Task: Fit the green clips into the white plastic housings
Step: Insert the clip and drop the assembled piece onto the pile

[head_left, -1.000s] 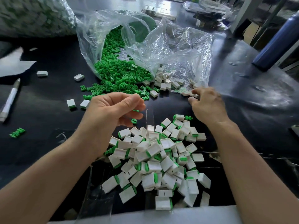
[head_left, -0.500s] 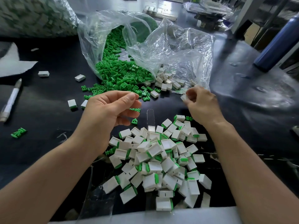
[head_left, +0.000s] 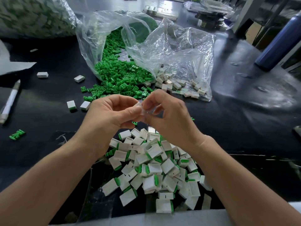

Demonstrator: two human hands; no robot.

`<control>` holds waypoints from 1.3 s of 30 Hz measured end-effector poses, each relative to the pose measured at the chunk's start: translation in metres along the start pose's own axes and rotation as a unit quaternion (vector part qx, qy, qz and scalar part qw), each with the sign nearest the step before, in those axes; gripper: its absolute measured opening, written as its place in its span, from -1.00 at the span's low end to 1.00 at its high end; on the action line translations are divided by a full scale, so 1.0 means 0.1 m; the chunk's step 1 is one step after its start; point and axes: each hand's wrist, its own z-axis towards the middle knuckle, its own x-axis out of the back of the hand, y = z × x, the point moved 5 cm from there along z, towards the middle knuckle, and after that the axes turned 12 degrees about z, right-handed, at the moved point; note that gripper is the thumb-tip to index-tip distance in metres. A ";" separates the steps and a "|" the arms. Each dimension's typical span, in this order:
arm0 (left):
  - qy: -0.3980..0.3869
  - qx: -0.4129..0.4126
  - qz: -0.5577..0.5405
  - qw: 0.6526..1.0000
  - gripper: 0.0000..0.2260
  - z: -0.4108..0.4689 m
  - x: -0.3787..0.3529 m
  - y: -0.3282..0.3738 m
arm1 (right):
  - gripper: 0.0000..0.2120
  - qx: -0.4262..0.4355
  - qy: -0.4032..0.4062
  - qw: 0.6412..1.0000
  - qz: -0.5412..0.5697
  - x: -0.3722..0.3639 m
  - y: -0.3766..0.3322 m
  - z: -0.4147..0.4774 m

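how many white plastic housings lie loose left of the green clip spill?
4. Two plain white rectangular plastic housings farther back; two green-edged housings near the left hand. Others may be hidden.

Two hands (head_left: 112, 116) (head_left: 171, 121), one pen (head_left: 10, 101).

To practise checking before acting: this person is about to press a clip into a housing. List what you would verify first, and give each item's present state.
1. Housing held: ok. The left hand and right hand pinch a white housing between their fingertips.
2. Clip in the grip: cannot tell; the fingers hide it.
3. Clip lined up with the housing's opening: cannot tell; blurred.
4. Supply at hand: ok. Loose green clips spill from the open bag.
5. Place for finished pieces: ok. The finished pile lies below the hands.
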 end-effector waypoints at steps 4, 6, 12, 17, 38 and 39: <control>0.037 -0.010 -0.010 0.999 -0.90 0.02 0.06 0.00 | -0.83 -0.033 -0.014 0.999 0.014 0.00 0.08 0.04; 0.057 -0.008 -0.025 0.998 -0.89 0.04 0.09 0.00 | -0.75 -0.085 -0.029 0.996 -0.022 -0.02 0.19 0.06; 0.065 -0.012 -0.040 0.997 -0.88 0.06 0.11 -0.01 | -0.55 -0.109 -0.189 0.958 -0.187 -0.23 0.40 0.09; 0.064 -0.023 -0.025 0.997 -0.85 0.06 0.10 -0.01 | -0.58 -0.110 -0.203 0.950 -0.211 -0.21 0.44 0.07; 0.052 -0.020 0.000 0.998 -0.81 0.05 0.08 -0.02 | -0.86 -0.121 -0.168 0.955 -0.211 -0.14 0.34 0.06; 0.049 -0.018 0.001 0.999 -0.81 0.05 0.07 -0.02 | -0.89 -0.124 -0.169 0.956 -0.207 -0.14 0.34 0.05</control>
